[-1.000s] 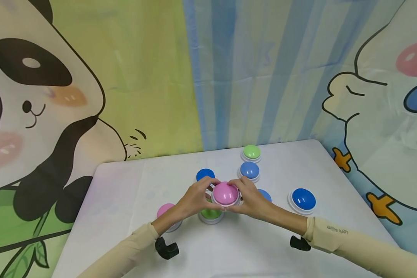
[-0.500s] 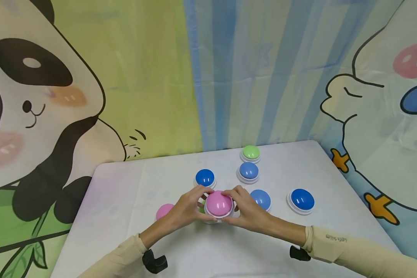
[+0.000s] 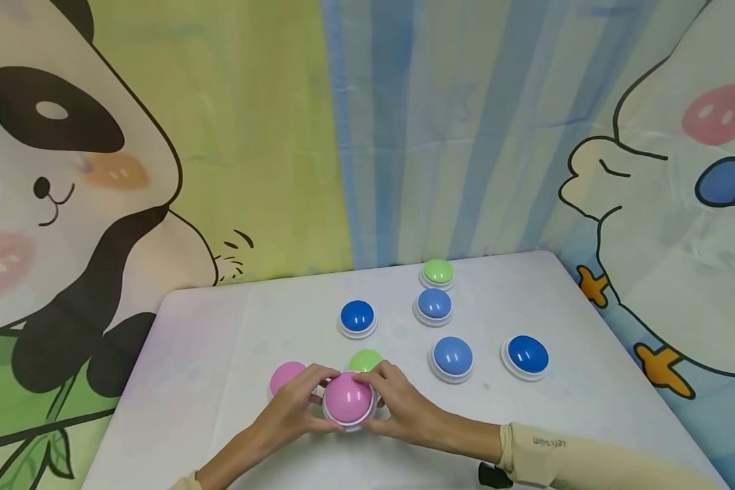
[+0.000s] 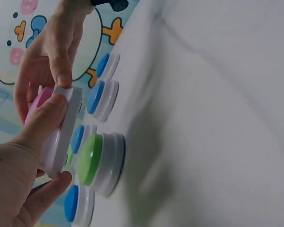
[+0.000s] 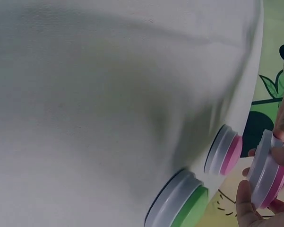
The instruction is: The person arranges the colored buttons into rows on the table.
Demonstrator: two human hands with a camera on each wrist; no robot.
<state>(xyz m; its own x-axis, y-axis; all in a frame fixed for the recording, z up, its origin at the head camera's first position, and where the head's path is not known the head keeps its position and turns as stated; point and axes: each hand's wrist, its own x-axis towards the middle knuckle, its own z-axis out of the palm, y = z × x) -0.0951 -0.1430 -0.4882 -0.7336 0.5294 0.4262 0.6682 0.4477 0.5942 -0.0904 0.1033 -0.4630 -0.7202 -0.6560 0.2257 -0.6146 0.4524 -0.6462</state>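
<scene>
A pink push button (image 3: 348, 397) with a white round base is held up over the table between both hands. My left hand (image 3: 290, 407) grips its left side, thumb on the lower rim. On the opposite side my right hand (image 3: 407, 410) pinches it the same way. In the left wrist view the pink button's white base (image 4: 61, 132) is tilted on edge, clear of the table. Just behind it in the head view are a green button (image 3: 365, 360), partly hidden, and another pink button (image 3: 286, 376), partly covered by the left hand.
Farther back stand a dark blue button (image 3: 358, 317), a lighter blue button (image 3: 435, 305) and a green button (image 3: 437, 272). To the right are a light blue button (image 3: 452, 356) and a dark blue one (image 3: 528, 355). Cartoon curtains border the white table (image 3: 208, 340).
Both hands have carried the pink button left and nearer to the body. The blue buttons and the green one behind it have come more into view.
</scene>
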